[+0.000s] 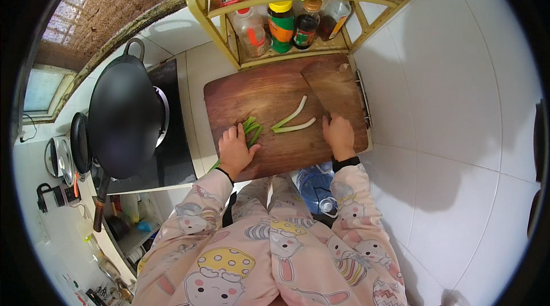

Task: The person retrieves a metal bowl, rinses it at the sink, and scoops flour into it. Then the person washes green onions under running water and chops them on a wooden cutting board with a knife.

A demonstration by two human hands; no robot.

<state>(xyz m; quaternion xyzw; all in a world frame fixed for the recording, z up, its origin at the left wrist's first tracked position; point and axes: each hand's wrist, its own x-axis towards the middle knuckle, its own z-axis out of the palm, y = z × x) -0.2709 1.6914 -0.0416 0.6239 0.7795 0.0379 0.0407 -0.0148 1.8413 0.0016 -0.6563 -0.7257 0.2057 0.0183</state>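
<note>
A brown wooden cutting board lies in front of me, slightly askew. My left hand presses down on a bunch of green scallion leaves at the board's left side; part of the bunch is hidden beneath my palm and some sticks out past my wrist. Two white scallion stalks, joined in a V at their pale green end, rest mid-board, touched by neither hand. Around the handle of a kitchen knife is my right hand. The blade points away from me, low over or on the board, mirroring its brown colour.
Left of the board, a black wok sits on a cooktop, its handle jutting towards me. Behind the board stands a yellowish rack with bottles and packets. White tiled wall bounds the right. A blue water jug stands below the board.
</note>
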